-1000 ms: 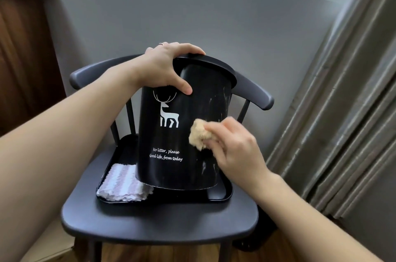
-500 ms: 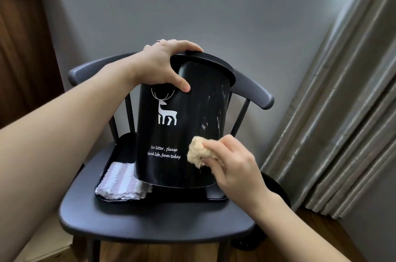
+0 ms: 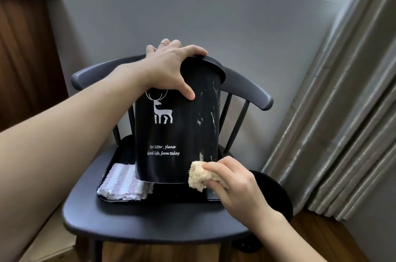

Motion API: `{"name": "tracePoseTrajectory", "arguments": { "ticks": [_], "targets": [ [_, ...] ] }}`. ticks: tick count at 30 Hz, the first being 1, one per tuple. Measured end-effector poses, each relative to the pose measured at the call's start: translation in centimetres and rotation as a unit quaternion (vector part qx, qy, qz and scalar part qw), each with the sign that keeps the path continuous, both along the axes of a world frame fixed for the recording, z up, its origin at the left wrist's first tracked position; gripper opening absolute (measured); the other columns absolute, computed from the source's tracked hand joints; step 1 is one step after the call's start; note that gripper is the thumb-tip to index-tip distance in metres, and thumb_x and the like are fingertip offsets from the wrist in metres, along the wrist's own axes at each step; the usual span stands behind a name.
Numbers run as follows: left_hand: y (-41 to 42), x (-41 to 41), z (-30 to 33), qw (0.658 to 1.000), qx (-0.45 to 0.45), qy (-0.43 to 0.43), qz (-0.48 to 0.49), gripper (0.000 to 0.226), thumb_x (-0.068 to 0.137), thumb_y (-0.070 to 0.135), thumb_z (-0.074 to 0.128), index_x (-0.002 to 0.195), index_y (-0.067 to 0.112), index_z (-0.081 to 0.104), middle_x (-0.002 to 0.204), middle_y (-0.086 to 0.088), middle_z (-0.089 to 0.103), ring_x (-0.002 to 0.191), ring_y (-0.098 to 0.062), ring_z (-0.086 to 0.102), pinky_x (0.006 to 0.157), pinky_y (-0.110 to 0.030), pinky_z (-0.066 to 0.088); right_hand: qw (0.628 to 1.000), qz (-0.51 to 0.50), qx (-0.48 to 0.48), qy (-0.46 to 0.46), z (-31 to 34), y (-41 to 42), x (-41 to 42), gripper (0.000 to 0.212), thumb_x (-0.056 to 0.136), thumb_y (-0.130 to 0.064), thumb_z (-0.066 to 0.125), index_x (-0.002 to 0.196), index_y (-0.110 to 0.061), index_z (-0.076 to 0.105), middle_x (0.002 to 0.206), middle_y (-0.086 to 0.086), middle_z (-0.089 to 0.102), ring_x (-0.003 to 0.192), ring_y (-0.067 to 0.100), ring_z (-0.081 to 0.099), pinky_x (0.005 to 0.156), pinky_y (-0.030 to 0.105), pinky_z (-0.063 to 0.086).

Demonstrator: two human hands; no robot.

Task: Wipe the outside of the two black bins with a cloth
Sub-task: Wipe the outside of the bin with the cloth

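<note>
A: From the head view, how far along was the job?

B: Partway through the first one, I'd judge. The black bin stood in a dark tray on the chair, tipped slightly, and pale smears showed on its right flank, so that side looked unfinished. A second round black thing, probably the other bin, sat low behind the chair on the right, untouched as far as I could tell.

A: And the hands?

B: The left hand gripped the bin's rim from above, fingers curled over the top edge, thumb pressed down the front beside the deer print. The right hand pinched a bunched tan cloth between thumb and fingers, pressing it against the bin's lower right corner, near the base.

A: Anything else there?

B: A folded striped cloth lay in the tray, touching the bin's lower left.
</note>
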State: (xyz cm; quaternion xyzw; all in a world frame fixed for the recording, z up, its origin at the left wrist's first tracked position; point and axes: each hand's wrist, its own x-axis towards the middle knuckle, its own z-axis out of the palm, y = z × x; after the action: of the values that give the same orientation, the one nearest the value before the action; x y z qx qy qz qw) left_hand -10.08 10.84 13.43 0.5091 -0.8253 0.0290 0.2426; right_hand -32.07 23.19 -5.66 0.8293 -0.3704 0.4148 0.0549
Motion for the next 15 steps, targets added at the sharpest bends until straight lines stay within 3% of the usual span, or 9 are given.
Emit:
{"name": "tracePoseTrajectory", "arguments": {
  "ticks": [9,15],
  "targets": [
    [-0.5,0.0,0.0,0.998,0.024,0.035,-0.037,0.106,0.055,0.044,0.097,0.144,0.057,0.039,0.122,0.008,0.047,0.138,-0.024,0.029,0.116,-0.043,0.022,1.000,0.017,-0.018,0.010,0.1,0.2,0.2,0.023,0.089,-0.023,0.070,0.111,-0.013,0.070,0.083,0.003,0.058,0.072,0.021,0.057,0.064,0.031,0.052],
    [-0.2,0.3,0.1,0.997,0.026,0.035,-0.060,0.100,0.060,0.037,0.095,0.141,0.058,0.041,0.124,0.009,0.049,0.131,-0.017,0.032,0.108,-0.037,0.022,0.999,-0.015,-0.024,0.015,3.4,-1.6,0.9,0.020,0.085,-0.014,0.074,0.104,-0.007,0.072,0.084,0.006,0.058,0.072,0.024,0.058,0.064,0.037,0.052]
  ]
}}
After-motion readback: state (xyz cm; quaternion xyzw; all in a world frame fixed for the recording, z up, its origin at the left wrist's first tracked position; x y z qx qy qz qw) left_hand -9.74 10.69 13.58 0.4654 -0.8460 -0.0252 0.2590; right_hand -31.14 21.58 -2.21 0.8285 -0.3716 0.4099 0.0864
